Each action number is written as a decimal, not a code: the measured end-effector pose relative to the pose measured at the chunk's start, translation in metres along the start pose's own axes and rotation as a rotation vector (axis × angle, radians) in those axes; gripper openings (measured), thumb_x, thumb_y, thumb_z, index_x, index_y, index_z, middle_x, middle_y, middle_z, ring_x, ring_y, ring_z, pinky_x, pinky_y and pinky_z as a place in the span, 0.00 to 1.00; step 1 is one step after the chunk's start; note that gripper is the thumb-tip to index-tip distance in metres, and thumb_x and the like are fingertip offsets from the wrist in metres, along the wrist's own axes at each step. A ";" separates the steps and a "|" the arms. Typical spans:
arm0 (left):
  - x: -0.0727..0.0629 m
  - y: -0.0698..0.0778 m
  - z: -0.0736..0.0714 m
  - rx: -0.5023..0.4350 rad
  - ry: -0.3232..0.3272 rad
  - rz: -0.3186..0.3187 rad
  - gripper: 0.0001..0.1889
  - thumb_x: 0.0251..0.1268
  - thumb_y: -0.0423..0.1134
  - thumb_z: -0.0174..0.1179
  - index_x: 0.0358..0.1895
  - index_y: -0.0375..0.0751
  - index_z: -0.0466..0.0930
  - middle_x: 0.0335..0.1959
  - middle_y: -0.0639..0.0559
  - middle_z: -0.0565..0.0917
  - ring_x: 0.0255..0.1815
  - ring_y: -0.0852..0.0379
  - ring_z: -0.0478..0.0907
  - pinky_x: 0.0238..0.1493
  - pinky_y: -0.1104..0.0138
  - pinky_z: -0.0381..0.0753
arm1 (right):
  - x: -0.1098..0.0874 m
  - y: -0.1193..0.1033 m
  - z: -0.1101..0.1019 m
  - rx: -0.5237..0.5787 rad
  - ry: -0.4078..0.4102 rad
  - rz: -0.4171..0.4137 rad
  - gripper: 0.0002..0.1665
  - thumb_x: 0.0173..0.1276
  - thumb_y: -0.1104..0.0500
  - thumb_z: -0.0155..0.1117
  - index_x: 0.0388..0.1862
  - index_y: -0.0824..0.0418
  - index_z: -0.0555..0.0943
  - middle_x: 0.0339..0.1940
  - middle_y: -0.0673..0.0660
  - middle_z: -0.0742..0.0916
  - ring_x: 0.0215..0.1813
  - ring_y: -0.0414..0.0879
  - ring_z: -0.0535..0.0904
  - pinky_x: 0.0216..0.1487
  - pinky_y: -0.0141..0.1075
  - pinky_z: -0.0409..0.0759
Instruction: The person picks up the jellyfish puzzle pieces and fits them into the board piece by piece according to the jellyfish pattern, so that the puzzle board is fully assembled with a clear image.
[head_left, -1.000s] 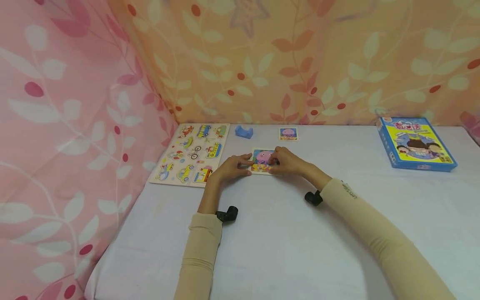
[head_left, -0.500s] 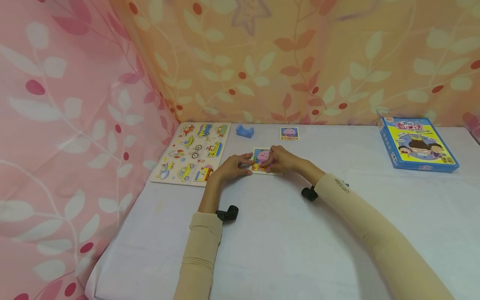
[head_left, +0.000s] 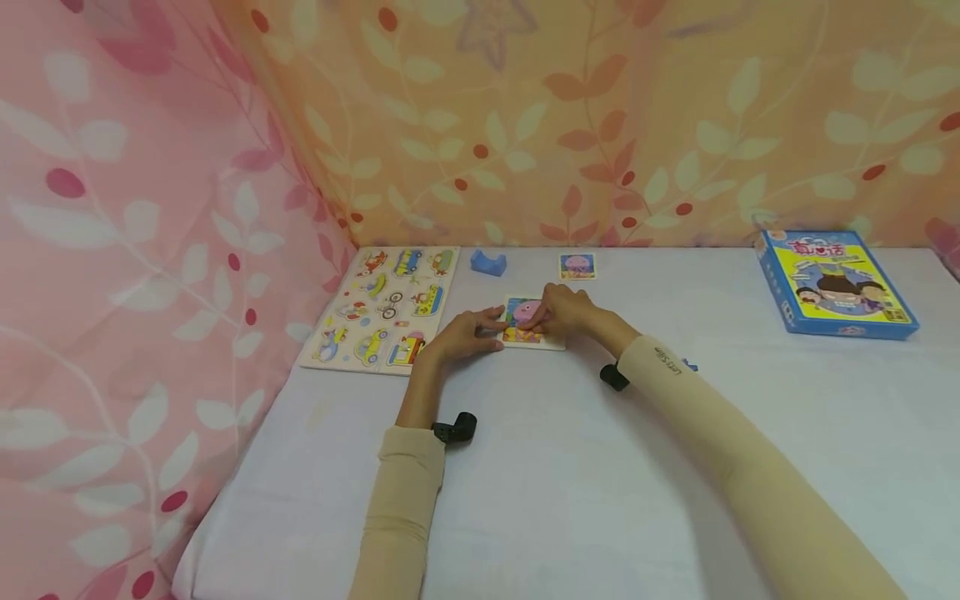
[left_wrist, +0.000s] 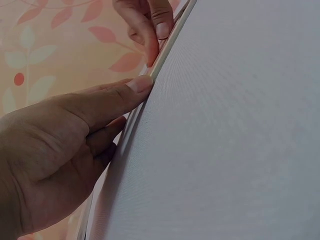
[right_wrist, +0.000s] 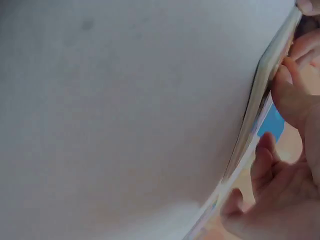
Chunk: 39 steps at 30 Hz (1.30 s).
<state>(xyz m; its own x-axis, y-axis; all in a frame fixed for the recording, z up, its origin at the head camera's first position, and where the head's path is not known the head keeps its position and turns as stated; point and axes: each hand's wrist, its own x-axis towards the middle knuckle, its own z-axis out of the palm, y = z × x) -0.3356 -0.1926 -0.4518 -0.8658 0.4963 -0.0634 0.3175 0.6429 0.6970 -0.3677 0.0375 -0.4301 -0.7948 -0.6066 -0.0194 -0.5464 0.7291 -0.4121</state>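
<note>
A small, thick-edged picture puzzle board [head_left: 522,337], pink figure on blue and yellow, lies flat on the white cloth. My left hand [head_left: 461,335] holds its left side, index finger over the picture and thumb at the near corner. The left wrist view shows that thumb on the board's pale edge [left_wrist: 172,40]. From the right, my right hand [head_left: 570,310] presses thumb and index finger onto the picture, covering its right part. In the right wrist view the other fingers of the right hand [right_wrist: 295,200] hang loosely bent beside the board.
A wooden vehicle puzzle [head_left: 382,308] lies left of my left hand. Behind the board are a blue notched block [head_left: 488,262] and a small matching picture card [head_left: 577,267]. A blue and yellow box [head_left: 836,285] lies far right. Something small and blue [head_left: 690,364] shows past the right sleeve.
My right hand and forearm have shifted slightly left, its fingertips moving further over the picture. The blue thing behind the right sleeve has come into view. My left hand stays in place.
</note>
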 end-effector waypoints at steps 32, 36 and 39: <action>-0.001 0.002 0.001 -0.021 0.024 0.035 0.22 0.55 0.40 0.64 0.55 0.42 0.77 0.69 0.53 0.64 0.73 0.54 0.55 0.74 0.57 0.46 | -0.187 0.087 -0.059 0.044 0.065 0.210 0.25 0.53 0.53 0.69 0.47 0.66 0.81 0.31 0.57 0.76 0.34 0.47 0.68 0.31 0.33 0.67; -0.002 0.002 0.002 -0.017 0.012 0.022 0.22 0.55 0.39 0.65 0.56 0.42 0.76 0.69 0.53 0.64 0.73 0.54 0.53 0.74 0.56 0.45 | -0.203 0.091 -0.051 0.035 0.057 0.234 0.30 0.48 0.50 0.73 0.45 0.69 0.78 0.29 0.55 0.74 0.34 0.46 0.66 0.32 0.32 0.64; -0.004 0.002 0.004 -0.021 0.011 0.010 0.23 0.54 0.39 0.65 0.56 0.42 0.76 0.69 0.54 0.64 0.73 0.54 0.53 0.74 0.57 0.45 | -0.209 0.093 -0.045 0.040 0.051 0.235 0.30 0.46 0.49 0.74 0.43 0.67 0.78 0.30 0.54 0.74 0.35 0.46 0.66 0.33 0.31 0.64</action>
<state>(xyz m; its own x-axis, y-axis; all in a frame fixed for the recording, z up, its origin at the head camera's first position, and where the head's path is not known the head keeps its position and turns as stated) -0.3301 -0.1907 -0.4531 -0.8668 0.4963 -0.0488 0.3182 0.6258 0.7121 -0.2639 0.2462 -0.4229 -0.9117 -0.4040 -0.0740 -0.3345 0.8349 -0.4370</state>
